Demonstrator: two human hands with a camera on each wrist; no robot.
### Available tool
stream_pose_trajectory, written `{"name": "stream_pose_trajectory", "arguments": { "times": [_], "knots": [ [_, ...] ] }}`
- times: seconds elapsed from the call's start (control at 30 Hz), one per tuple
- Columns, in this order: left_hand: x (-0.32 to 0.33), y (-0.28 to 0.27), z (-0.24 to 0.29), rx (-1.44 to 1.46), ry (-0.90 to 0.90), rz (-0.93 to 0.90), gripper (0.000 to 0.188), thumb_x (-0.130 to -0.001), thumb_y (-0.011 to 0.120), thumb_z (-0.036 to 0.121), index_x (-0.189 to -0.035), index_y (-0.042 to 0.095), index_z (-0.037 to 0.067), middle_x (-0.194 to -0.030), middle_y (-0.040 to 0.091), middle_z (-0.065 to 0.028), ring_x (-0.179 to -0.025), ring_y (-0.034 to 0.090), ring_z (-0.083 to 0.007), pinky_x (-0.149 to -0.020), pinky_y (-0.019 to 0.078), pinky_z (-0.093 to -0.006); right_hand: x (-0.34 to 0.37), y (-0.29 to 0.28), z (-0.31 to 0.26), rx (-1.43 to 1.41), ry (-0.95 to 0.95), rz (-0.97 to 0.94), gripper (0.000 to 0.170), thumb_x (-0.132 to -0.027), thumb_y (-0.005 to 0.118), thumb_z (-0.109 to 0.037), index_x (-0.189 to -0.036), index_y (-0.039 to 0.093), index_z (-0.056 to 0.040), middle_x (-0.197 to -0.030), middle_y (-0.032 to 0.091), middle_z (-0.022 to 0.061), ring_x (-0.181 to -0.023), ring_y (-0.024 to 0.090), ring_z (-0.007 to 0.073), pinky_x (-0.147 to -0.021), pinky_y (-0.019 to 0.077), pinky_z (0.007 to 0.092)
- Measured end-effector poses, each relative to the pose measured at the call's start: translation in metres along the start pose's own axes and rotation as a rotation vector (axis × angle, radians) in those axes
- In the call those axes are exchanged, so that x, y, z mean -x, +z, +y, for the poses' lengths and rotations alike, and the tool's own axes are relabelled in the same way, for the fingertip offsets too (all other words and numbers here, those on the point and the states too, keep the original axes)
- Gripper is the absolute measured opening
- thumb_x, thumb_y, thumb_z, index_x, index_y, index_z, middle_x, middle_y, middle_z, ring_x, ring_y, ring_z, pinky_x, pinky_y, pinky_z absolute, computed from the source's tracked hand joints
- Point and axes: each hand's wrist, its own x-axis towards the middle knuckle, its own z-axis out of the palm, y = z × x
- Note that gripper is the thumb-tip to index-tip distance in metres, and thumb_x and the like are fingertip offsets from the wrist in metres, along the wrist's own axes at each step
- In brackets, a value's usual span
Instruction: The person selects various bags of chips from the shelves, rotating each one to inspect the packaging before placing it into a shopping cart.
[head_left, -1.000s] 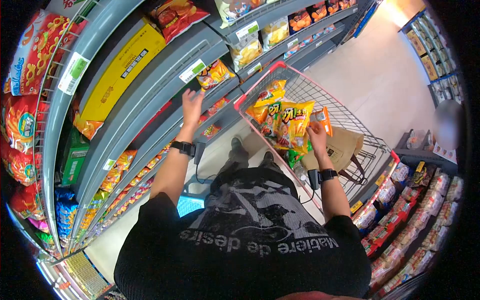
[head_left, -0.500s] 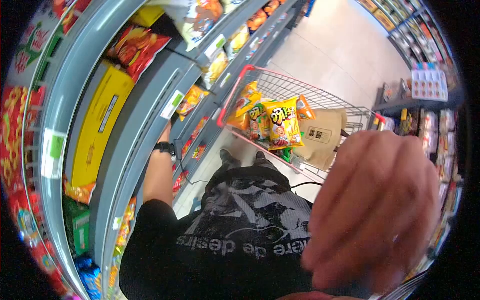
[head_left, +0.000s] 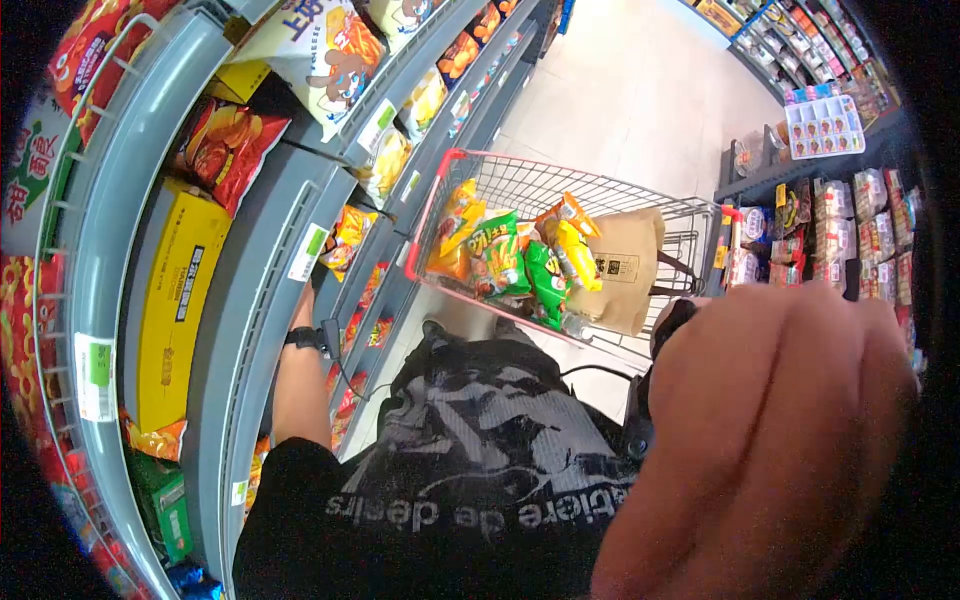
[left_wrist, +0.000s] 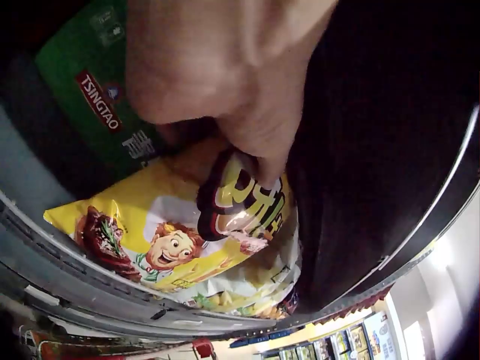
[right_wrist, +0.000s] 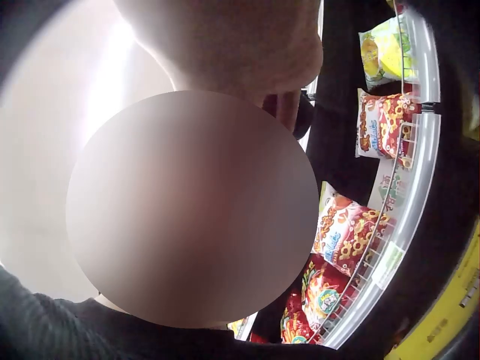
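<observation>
My left hand reaches into a shelf, mostly hidden in the head view. In the left wrist view, the left hand grips the upper part of a yellow snack bag with a cartoon face, its thumb over the printing. A green box marked TSINGTAO stands behind that bag. Large and close to the head camera, my right hand is raised with its back showing and its fingertips hidden. In the right wrist view, the right hand is above a blurred round area, and what it touches there I cannot tell.
A shopping cart stands ahead, holding a green snack bag, a yellow one, several others and a brown paper bag. Shelves with a yellow carton line the left. Packaged goods fill racks on the right.
My right hand has left a yellow snack bag in the cart and risen close to the head camera. That bag has toppled, baring a green one. My left hand has moved into the shelf.
</observation>
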Motion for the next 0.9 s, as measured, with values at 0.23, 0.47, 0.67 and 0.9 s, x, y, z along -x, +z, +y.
{"name": "stream_pose_trajectory", "arguments": {
  "times": [0.23, 0.47, 0.67, 0.9],
  "knots": [
    [0.013, 0.006, -0.015, 0.002, 0.070, -0.023, 0.056, -0.085, 0.069, 0.037, -0.127, 0.056, 0.002, -0.125, 0.060, -0.0109, -0.114, 0.056, -0.0234, -0.098, 0.0391, -0.0334, -0.007, 0.005, 0.011, -0.317, -0.099, 0.233, 0.007, -0.077, 0.075, -0.012, -0.079, 0.071, -0.0077, -0.096, 0.065, 0.0181, -0.078, 0.061, 0.0273, -0.069, 0.0549, 0.0324],
    [0.065, 0.013, 0.032, 0.040, -0.004, 0.053, 0.045, -0.081, 0.073, 0.018, -0.119, 0.059, -0.001, -0.115, 0.064, -0.0136, -0.104, 0.060, -0.0216, -0.093, 0.0438, -0.0333, -0.009, 0.047, -0.015, -0.577, -0.009, 0.676, 0.012, -0.077, 0.077, -0.014, -0.071, 0.069, -0.0076, -0.094, 0.064, 0.0190, -0.078, 0.060, 0.0264, -0.065, 0.0527, 0.0304],
    [0.112, 0.025, 0.018, 0.287, 0.324, 0.186, 0.033, -0.076, 0.074, -0.003, -0.104, 0.056, 0.000, -0.111, 0.064, -0.0152, -0.104, 0.060, -0.0202, -0.090, 0.0473, -0.0320, 0.023, 0.025, -0.035, -0.649, 0.103, 0.628, 0.016, -0.087, 0.065, -0.022, -0.080, 0.067, -0.0072, -0.093, 0.063, 0.0198, -0.070, 0.061, 0.0296, -0.058, 0.0522, 0.0329],
    [0.199, 0.017, 0.119, 0.199, 0.174, 0.125, 0.033, -0.075, 0.075, 0.000, -0.101, 0.055, 0.001, -0.104, 0.063, -0.0093, -0.103, 0.059, -0.0166, -0.090, 0.0470, -0.0317, 0.127, -0.047, 0.108, -0.253, 0.269, 0.288, 0.030, -0.079, 0.071, -0.013, -0.102, 0.059, 0.0013, -0.123, 0.056, 0.0188, -0.115, 0.054, 0.0283, -0.094, 0.0437, 0.0410]
  ]
}}
